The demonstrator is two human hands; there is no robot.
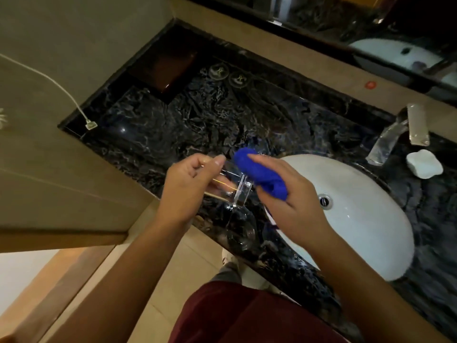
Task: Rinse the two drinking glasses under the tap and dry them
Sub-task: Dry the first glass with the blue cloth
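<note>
My left hand (190, 186) grips a clear drinking glass (236, 190) held on its side above the counter's front edge, its thick base pointing right. My right hand (294, 201) holds a bunched blue cloth (259, 173) pressed against the base end of that glass. A second clear glass (238, 230) stands on the dark marble counter just below the held one, hard to make out against the stone. The white oval sink (371, 219) lies to the right, with the metal tap (393, 138) behind it; no water runs.
A white soap dish (424, 164) sits right of the tap. Two round coasters (228, 75) and a dark brown tray (164, 70) lie at the back left of the marble counter (197, 120). A white cable (74, 105) hangs down the left wall. A mirror runs behind.
</note>
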